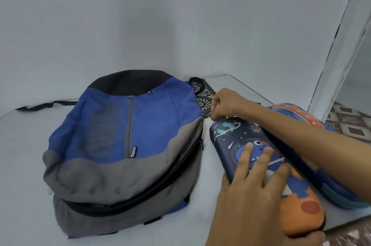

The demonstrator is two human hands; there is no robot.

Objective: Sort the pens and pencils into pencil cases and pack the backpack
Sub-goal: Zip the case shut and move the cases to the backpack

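Head-worn view, forward and down, close over the table

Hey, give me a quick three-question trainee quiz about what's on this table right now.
1. True or false: the backpack stands upright.
2. Which hand presses flat on the dark space pencil case? A: left. B: right.
3. Fill in: the right hand pinches at that case's ___ end.
Key: 1 false, it lies flat on the table; 2 A, the left hand; 3 far.
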